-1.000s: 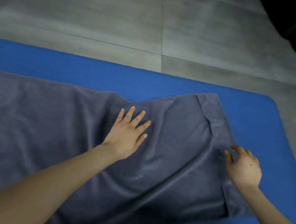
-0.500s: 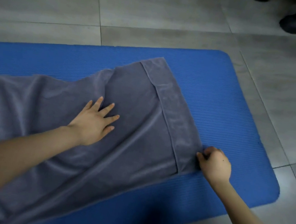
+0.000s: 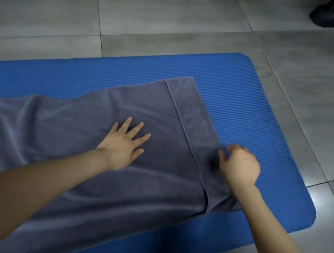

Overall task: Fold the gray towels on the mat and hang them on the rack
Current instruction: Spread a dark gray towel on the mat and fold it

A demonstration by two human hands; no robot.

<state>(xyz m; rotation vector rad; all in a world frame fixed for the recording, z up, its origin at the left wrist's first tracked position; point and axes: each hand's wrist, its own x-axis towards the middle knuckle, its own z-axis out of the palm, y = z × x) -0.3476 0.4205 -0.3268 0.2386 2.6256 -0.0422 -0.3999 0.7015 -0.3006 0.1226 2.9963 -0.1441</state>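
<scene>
A gray towel [image 3: 78, 134] lies spread lengthwise on the blue mat [image 3: 255, 122], running off the left edge of view. Its right end carries a narrow flap folded over along a straight crease. My left hand [image 3: 124, 144] lies flat on the towel's middle with fingers spread. My right hand [image 3: 238, 165] sits at the towel's right edge, fingers curled, pinching the flap's edge. No rack is in view.
Gray floor tiles surround the mat. A dark base of some object [image 3: 330, 16] stands on the floor at the top right. The mat's rounded right end [image 3: 309, 210] lies just right of my right arm.
My right hand has moved up along the towel's right edge from its near corner. The flap lies flatter and straighter. The left hand stays flat on the towel.
</scene>
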